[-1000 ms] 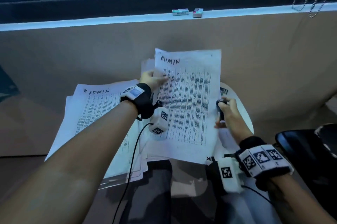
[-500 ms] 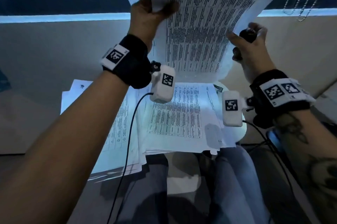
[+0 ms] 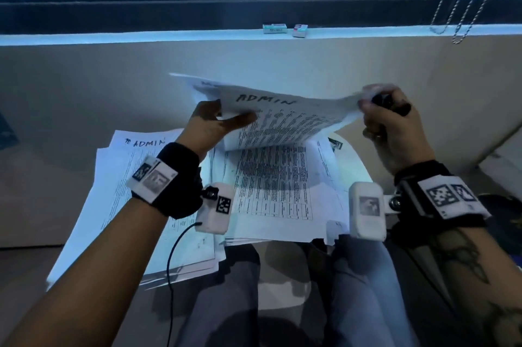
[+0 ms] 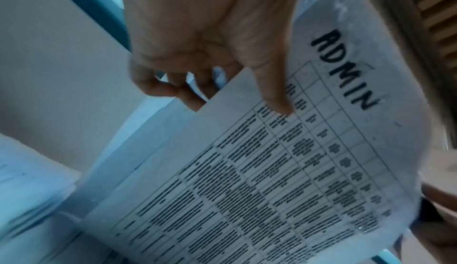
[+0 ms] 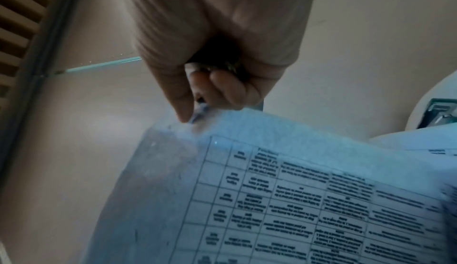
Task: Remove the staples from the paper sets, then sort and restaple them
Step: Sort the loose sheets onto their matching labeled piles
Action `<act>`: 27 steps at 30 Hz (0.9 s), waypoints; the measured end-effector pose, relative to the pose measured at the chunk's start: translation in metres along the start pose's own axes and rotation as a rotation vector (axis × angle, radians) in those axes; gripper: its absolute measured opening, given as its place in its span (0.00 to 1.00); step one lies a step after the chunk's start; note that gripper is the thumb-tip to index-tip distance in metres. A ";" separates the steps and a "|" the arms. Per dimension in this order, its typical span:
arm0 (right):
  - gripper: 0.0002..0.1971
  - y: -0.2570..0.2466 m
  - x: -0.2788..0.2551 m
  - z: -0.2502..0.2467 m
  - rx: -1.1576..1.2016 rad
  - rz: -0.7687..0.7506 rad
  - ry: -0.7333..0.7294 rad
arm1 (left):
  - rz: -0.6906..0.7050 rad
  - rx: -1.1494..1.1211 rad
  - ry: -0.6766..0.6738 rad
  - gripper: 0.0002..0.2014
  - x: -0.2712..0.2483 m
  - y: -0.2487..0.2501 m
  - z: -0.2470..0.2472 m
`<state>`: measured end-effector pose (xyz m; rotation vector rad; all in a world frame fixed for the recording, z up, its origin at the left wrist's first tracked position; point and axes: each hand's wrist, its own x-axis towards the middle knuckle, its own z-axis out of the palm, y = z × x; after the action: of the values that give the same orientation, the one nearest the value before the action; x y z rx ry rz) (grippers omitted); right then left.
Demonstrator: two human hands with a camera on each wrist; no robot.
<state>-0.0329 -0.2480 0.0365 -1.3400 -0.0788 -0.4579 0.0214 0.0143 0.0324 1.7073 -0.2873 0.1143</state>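
I hold a printed paper set [image 3: 282, 117] headed "ADMIN" in the air with both hands, its lower part sagging toward the table. My left hand [image 3: 214, 123] pinches its top left edge, thumb on the print [image 4: 272, 100] and fingers curled underneath. My right hand [image 3: 387, 120] pinches the top right corner [image 5: 197, 125] between thumb and fingers, and also keeps a small black tool [image 3: 392, 105] in its palm. Under the held set lies a stack of printed sheets [image 3: 276, 188]. Another stack marked "ADMIN" [image 3: 132, 165] lies to the left.
The stacks rest on a small round white table [image 3: 353, 160] against a beige wall. A small dark object [image 3: 335, 144] sits at the table's right edge. Two small boxes [image 3: 274, 28] lie on the window sill. Bead chains [image 3: 463, 7] hang at the right. My legs are under the table.
The ADMIN set lay on the middle stack, then both hands lifted it high. Now it has come down and is held low over the stack, top edge tipped away.
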 end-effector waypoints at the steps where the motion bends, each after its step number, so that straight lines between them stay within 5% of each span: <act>1: 0.13 -0.004 0.001 0.002 0.062 0.029 0.011 | 0.003 0.011 0.066 0.15 -0.001 0.001 -0.002; 4: 0.15 -0.005 0.004 0.005 0.133 0.099 0.073 | -0.003 0.106 0.362 0.33 0.002 -0.002 -0.011; 6: 0.15 -0.002 0.005 0.006 0.159 0.136 0.116 | 0.002 0.066 0.393 0.47 0.005 0.001 -0.014; 8: 0.15 0.001 0.006 0.008 0.160 0.165 0.160 | 0.036 -0.117 0.273 0.51 0.008 0.008 -0.015; 13: 0.14 -0.004 0.007 0.006 0.078 0.111 0.274 | 0.205 -0.092 -0.004 0.09 0.007 0.018 -0.021; 18: 0.13 -0.004 0.005 0.004 -0.072 -0.027 0.350 | 0.124 -0.082 -0.154 0.09 -0.005 0.011 -0.031; 24: 0.13 -0.001 0.000 0.011 -0.092 -0.035 0.369 | 0.012 -0.100 -0.325 0.38 -0.017 0.001 -0.037; 27: 0.13 -0.009 -0.001 0.008 -0.015 -0.074 0.306 | -0.046 0.015 -0.476 0.35 -0.029 0.010 -0.039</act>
<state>-0.0352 -0.2417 0.0466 -1.2707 0.1289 -0.7218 -0.0053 0.0549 0.0415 1.7403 -0.5991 -0.3302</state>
